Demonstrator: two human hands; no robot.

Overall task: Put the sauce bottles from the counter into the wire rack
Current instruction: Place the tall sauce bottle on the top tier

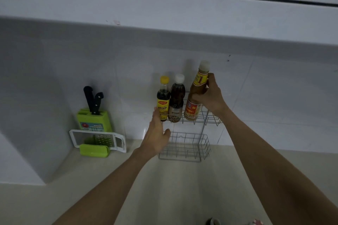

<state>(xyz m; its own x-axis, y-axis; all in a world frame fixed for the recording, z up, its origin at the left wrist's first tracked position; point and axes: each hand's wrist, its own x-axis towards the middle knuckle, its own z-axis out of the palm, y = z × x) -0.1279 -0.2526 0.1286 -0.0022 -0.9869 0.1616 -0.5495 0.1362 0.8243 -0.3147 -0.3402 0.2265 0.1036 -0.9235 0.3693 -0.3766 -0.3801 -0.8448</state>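
Both forearms reach up over the counter (182, 179). Right hand (210, 97) grasps the tall sauce bottle (196, 95), which is tilted with its base in the upper tier of the wire rack (210, 118), beside the brown bottle (176, 100). Left hand (157, 133) is released, fingers straight, at the yellow-capped bottle (162, 100). Risk: letting go before the base sits flat could topple the bottle over the low rail.

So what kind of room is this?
Most likely a home kitchen: a green knife block and a grater sit on the counter, and sauce bottles stand in a wire rack by the tiled wall.
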